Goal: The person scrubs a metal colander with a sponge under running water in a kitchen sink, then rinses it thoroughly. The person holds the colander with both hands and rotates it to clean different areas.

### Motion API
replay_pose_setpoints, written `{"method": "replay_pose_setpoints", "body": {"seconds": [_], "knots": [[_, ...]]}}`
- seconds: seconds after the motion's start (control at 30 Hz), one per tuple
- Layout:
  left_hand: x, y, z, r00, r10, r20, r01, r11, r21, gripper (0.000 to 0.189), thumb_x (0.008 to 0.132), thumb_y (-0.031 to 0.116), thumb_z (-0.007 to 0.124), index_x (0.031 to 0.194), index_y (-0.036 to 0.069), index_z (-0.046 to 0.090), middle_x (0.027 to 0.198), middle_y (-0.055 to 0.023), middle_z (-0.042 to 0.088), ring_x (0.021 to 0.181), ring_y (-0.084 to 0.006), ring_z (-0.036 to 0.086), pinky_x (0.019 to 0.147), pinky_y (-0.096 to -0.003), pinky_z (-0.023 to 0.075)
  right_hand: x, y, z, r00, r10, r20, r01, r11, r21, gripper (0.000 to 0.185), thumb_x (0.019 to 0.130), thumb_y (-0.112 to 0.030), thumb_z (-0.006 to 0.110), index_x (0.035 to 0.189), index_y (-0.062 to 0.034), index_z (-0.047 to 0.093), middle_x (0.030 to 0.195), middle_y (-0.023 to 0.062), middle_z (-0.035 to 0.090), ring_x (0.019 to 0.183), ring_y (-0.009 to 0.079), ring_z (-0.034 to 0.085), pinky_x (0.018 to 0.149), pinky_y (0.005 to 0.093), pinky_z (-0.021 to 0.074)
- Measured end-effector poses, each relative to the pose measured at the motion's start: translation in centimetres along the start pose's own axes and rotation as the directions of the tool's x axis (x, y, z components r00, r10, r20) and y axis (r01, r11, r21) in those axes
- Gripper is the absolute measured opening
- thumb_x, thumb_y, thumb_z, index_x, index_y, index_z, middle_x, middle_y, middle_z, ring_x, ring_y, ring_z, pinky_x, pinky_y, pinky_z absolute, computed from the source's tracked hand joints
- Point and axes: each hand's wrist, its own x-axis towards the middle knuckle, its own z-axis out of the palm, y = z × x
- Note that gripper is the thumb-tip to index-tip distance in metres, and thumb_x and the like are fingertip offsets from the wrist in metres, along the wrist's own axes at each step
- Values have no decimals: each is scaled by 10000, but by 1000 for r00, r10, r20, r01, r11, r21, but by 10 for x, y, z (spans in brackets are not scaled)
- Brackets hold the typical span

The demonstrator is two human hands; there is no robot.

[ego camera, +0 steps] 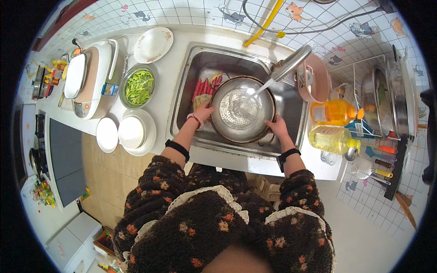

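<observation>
With both hands I grip a round metal pan [235, 133] at opposite sides of its rim, inside the stainless-steel sink [184, 85]. Water runs from the faucet [292, 63] into the pan, whose bottom has a dimpled texture. My left hand [203, 112] is at the left rim; a yellowish-green cloth or sponge [200, 100] lies against its fingers. On the right rim rests my right hand [278, 127], thumb on the edge, with a loop handle just below. Several long red, sausage-like pieces [204, 87] lie in the sink behind the pan, partly hidden by it.
Left of the sink stand a bowl of cut green stems [140, 88], a floral plate [153, 45], stacked white bowls [131, 132] and a rice cooker [99, 78]. To the right are a pink basket [317, 78], an orange bottle [331, 112], a yellow bottle [329, 140] and hanging utensils [379, 163].
</observation>
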Motion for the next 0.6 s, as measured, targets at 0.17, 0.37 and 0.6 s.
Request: {"method": "replay_pose_setpoints", "body": {"seconds": [0.17,0.37,0.6], "knots": [[11,-23,-25,997,-73,-29,60,947,-316,607,899,103,586,1434,93,300,1294,-138,528,1072,-307,592,827,-499,494,-15,-22,16,954,-299,-22,297,952,-68,349,799,-137,698,1088,16,576,854,119,669,655,200,661,610,340,547],[43,-37,-18,960,-276,49,279,958,-69,541,913,272,577,1370,53,388,1327,-148,497,1135,-304,552,927,-514,474,-16,-45,-9,984,-181,-3,180,981,-76,321,850,-196,650,1072,20,564,784,135,651,602,200,639,488,344,504],[35,-11,5,998,63,-27,-54,968,245,529,894,340,596,1279,-3,478,1216,-148,577,1071,-281,587,833,-456,536,3,-2,-20,998,-57,-1,57,993,-104,399,861,-239,649,1128,42,553,912,175,657,706,231,670,540,353,554]]}}
